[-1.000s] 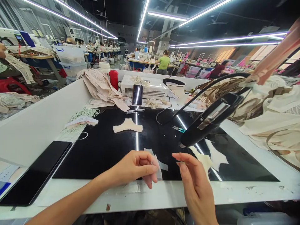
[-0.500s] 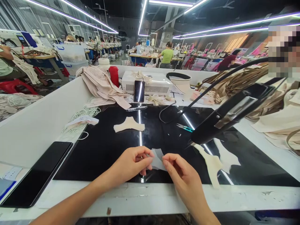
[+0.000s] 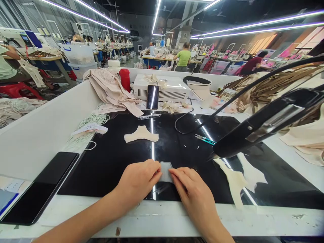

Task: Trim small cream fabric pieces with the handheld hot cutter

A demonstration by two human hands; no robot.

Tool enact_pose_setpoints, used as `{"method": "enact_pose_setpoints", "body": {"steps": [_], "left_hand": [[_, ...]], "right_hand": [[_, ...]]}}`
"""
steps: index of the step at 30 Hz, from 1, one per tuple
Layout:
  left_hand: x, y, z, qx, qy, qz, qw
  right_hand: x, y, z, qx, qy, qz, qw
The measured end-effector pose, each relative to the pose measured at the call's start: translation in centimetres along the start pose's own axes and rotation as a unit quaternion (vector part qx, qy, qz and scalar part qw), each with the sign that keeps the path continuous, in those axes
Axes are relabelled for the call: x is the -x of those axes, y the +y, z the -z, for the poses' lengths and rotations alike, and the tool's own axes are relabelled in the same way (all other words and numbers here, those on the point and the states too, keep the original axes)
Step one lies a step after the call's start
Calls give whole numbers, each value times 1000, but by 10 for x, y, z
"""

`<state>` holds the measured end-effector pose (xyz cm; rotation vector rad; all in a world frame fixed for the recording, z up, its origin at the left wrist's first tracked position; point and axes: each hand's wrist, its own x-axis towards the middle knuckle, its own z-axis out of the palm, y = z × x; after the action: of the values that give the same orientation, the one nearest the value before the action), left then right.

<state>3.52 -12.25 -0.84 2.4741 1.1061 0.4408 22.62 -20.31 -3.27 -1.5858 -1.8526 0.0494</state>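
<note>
Pressing small pale fabric piece (image 3: 166, 171) flat on black counter (image 3: 113, 162), near front edge: left hand (image 3: 138, 180) and right hand (image 3: 193, 192) pinching opposite edges, likely for smoothing. Cut pieces (image 3: 141, 134) apart.

White-edged worktable (image 3: 177, 219) with a glossy black top (image 3: 111, 162). At centre, a cream fabric cutout (image 3: 141, 134); toward nine o'clock, a dark phone (image 3: 40, 189) lying flat and a coil of white cord (image 3: 92, 120). At three o'clock, more cream cutouts (image 3: 234, 182) and small teal snips (image 3: 205, 139). At twelve o'clock, a white vented box (image 3: 167, 90) (a second phone (image 3: 152, 97) propped against it), folded beige cloth (image 3: 111, 91), a red bottle (image 3: 125, 79).
</note>
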Motion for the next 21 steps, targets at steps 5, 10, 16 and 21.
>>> {"method": "enact_pose_setpoints", "body": {"steps": [5, 10, 16, 21], "left_hand": [[0, 2, 1, -43, -31, 8, 999], [0, 5, 5, -65, -58, 27, 996], [-1, 6, 5, -83, -66, 29, 994], [0, 6, 5, -96, -60, 27, 993]], "right_hand": [[-1, 1, -4, 38, -12, 20, 999], [-2, 0, -6, 52, -3, 30, 998], [-3, 0, -6, 53, -3, 32, 998], [-3, 0, -7, 68, 0, 39, 997]]}}
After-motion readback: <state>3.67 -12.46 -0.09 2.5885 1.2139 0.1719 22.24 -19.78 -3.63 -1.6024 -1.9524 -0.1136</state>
